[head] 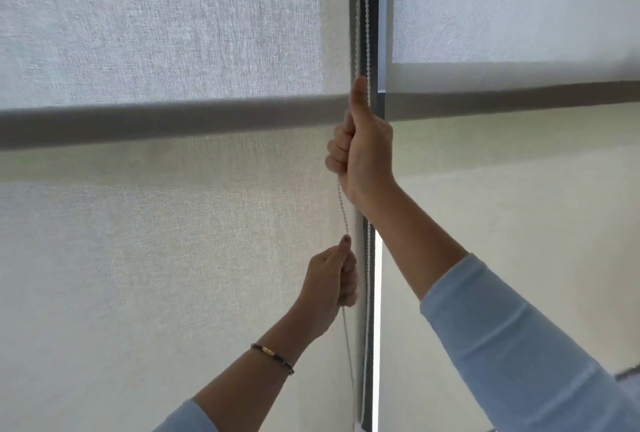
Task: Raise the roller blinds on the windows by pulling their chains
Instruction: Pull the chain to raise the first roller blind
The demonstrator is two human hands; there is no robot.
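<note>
Both fists are clamped on the bead chain (pixel 341 203) between the two blinds, right hand (pixel 363 151) above left hand (pixel 332 286); an off-vertical pull could, in my judgement, derail it

The chain (pixel 356 26) vanishes inside the right hand (pixel 363 151) and again inside the left hand (pixel 330 287) (both fists closed round it). Its top and bottom run off frame. The blinds (pixel 156 223) hide whatever lies outside.
</note>
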